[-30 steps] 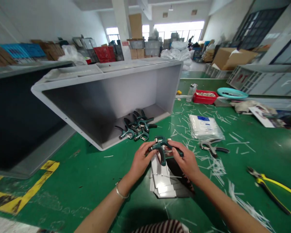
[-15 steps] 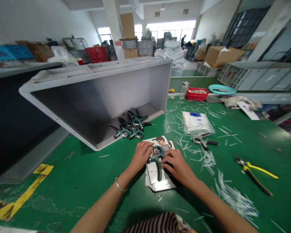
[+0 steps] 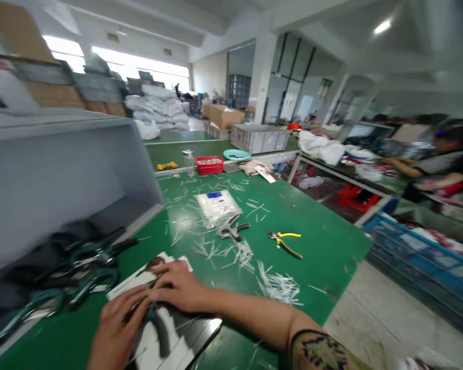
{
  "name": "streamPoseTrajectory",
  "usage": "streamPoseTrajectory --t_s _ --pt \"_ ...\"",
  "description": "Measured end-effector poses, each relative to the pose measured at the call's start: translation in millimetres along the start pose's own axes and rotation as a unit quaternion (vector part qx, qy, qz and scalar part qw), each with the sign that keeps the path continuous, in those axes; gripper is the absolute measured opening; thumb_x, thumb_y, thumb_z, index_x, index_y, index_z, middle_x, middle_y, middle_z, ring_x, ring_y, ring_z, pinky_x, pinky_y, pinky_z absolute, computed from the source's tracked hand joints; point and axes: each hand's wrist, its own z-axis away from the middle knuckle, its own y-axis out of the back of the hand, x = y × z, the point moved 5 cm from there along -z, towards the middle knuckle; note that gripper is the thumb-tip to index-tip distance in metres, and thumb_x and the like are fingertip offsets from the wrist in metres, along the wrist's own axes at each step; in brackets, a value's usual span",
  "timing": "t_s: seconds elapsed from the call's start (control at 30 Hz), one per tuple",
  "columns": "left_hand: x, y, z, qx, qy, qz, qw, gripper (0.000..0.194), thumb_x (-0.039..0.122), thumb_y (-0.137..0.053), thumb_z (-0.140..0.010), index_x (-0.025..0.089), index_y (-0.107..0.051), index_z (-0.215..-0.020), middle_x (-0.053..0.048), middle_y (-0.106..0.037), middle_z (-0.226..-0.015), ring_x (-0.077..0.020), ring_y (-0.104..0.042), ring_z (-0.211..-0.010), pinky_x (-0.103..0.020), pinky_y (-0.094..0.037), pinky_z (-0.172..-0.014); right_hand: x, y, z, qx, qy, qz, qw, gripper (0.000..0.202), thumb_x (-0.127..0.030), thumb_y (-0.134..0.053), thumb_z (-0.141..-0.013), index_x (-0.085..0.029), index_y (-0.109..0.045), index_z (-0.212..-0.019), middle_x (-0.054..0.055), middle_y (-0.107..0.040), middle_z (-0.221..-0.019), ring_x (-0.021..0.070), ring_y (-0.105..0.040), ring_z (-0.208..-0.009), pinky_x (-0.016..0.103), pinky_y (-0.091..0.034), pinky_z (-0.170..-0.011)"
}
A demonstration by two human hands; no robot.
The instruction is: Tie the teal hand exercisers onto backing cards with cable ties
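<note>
My left hand [image 3: 118,325] and my right hand [image 3: 179,288] meet over a dark teal spring clamp [image 3: 160,331], fingers closed on its upper part. The clamp lies on a stack of printed white cards [image 3: 185,349] at the lower left. Its black curved handle sticks out below my fingers; the jaws are mostly hidden. More teal and black clamps [image 3: 94,264] are piled at the mouth of a grey bin on its side [image 3: 73,180]. A grey clamp [image 3: 231,229] sits beside a clear bag of white ties [image 3: 218,207].
Yellow-handled cutters [image 3: 285,242] and loose white strips [image 3: 280,282] lie on the green table [image 3: 324,221]. Behind are a red tray [image 3: 209,167], a glass jar [image 3: 189,162] and a turquoise dish [image 3: 236,154]. People sit at another table at right, near a blue crate [image 3: 420,257].
The view has swung right, so the bin and cards appear further left and people at right have come into view. My hands have moved closer together over the clamp.
</note>
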Motion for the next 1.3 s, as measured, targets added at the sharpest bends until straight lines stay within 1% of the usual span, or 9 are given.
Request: streamPoseTrajectory --t_s 0.07,0.13,0.2,0.4,0.93,1.03,1.13,1.2,1.3 --pt "32.8 5.9 -7.5 0.043 0.049 0.099 0.993 0.025 0.049 -0.058 -0.082 0.032 -0.073 -0.091 0.000 -0.074 -0.105 -0.0301 -0.060 -0.107 -0.050 -0.043 -0.098 -5.4 15.8 17.8 0.016 -0.035 -0.049 0.998 0.012 -0.035 -0.070 -0.086 -0.023 -0.069 -0.084 0.005 -0.062 -0.130 0.0211 -0.052 -0.125 0.039 -0.030 -0.106" --pt "63.9 5.4 -18.0 0.051 0.059 0.160 0.984 0.021 0.043 -0.061 -0.083 0.027 -0.074 -0.086 -0.004 -0.075 -0.094 -0.0272 -0.062 -0.099 -0.045 -0.043 -0.095 -6.3 31.8 33.5 0.028 -0.064 -0.082 0.994 0.012 -0.033 -0.066 -0.089 -0.022 -0.071 -0.086 0.007 -0.058 -0.134 0.0237 -0.046 -0.131 0.045 -0.027 -0.109" --pt "76.2 2.2 -27.9 0.049 0.049 0.195 0.978 0.016 0.037 -0.062 -0.084 0.026 -0.075 -0.085 -0.004 -0.075 -0.091 -0.0250 -0.061 -0.097 -0.043 -0.041 -0.096 -3.3 38.8 38.0 0.011 -0.055 -0.091 0.994 0.014 -0.033 -0.064 -0.090 -0.022 -0.071 -0.085 0.007 -0.053 -0.140 0.0261 -0.041 -0.135 0.050 -0.021 -0.113" --pt "71.9 4.6 -19.9 0.072 0.055 0.204 0.975 0.014 0.030 -0.062 -0.088 0.025 -0.075 -0.092 -0.005 -0.074 -0.095 -0.0229 -0.060 -0.099 -0.041 -0.037 -0.097 -1.3 32.3 36.6 -0.034 -0.029 -0.094 0.995 0.017 -0.034 -0.061 -0.091 -0.023 -0.069 -0.081 0.007 -0.048 -0.146 0.0275 -0.037 -0.139 0.054 -0.013 -0.117" --pt "79.6 7.5 -16.9 0.069 0.010 0.164 0.984 0.010 0.025 -0.064 -0.089 0.023 -0.074 -0.090 -0.004 -0.073 -0.099 -0.0201 -0.059 -0.101 -0.039 -0.040 -0.095 4.4 31.9 36.0 -0.033 -0.047 -0.077 0.995 0.017 -0.035 -0.061 -0.089 -0.022 -0.071 -0.083 0.008 -0.054 -0.139 0.0291 -0.041 -0.135 0.052 -0.023 -0.113" --pt "81.9 11.9 -18.0 0.048 -0.016 0.146 0.988 0.011 0.026 -0.064 -0.089 0.024 -0.074 -0.091 -0.004 -0.072 -0.101 -0.0207 -0.058 -0.103 -0.039 -0.039 -0.097 3.3 31.4 36.1 -0.017 -0.048 -0.079 0.996 0.018 -0.035 -0.061 -0.090 -0.022 -0.071 -0.081 0.008 -0.056 -0.136 0.0285 -0.044 -0.133 0.050 -0.026 -0.112" --pt "83.3 15.1 -20.3 -0.012 -0.045 0.156 0.987 0.013 0.027 -0.062 -0.091 0.024 -0.074 -0.095 -0.003 -0.073 -0.104 -0.0207 -0.058 -0.105 -0.039 -0.038 -0.098 2.1 31.8 35.9 0.016 -0.060 -0.078 0.995 0.020 -0.035 -0.060 -0.090 -0.022 -0.069 -0.078 0.008 -0.060 -0.130 0.0276 -0.047 -0.129 0.049 -0.030 -0.110" --pt "81.7 17.9 -22.4 -0.029 -0.025 0.182 0.983 0.014 0.028 -0.061 -0.091 0.023 -0.074 -0.093 -0.003 -0.074 -0.100 -0.0193 -0.060 -0.100 -0.037 -0.040 -0.097 1.3 31.4 35.5 0.023 -0.064 -0.075 0.995 0.021 -0.036 -0.059 -0.091 -0.022 -0.069 -0.079 0.009 -0.060 -0.129 0.0269 -0.049 -0.128 0.048 -0.031 -0.109" --pt "81.3 23.5 -24.6 0.012 0.044 0.181 0.982 0.013 0.030 -0.063 -0.089 0.021 -0.071 -0.084 -0.002 -0.072 -0.088 -0.0184 -0.061 -0.090 -0.035 -0.042 -0.090 0.1 28.5 34.8 0.012 -0.050 -0.073 0.996 0.013 -0.030 -0.057 -0.091 -0.023 -0.068 -0.091 0.008 -0.060 -0.129 0.0250 -0.049 -0.128 0.047 -0.032 -0.110"
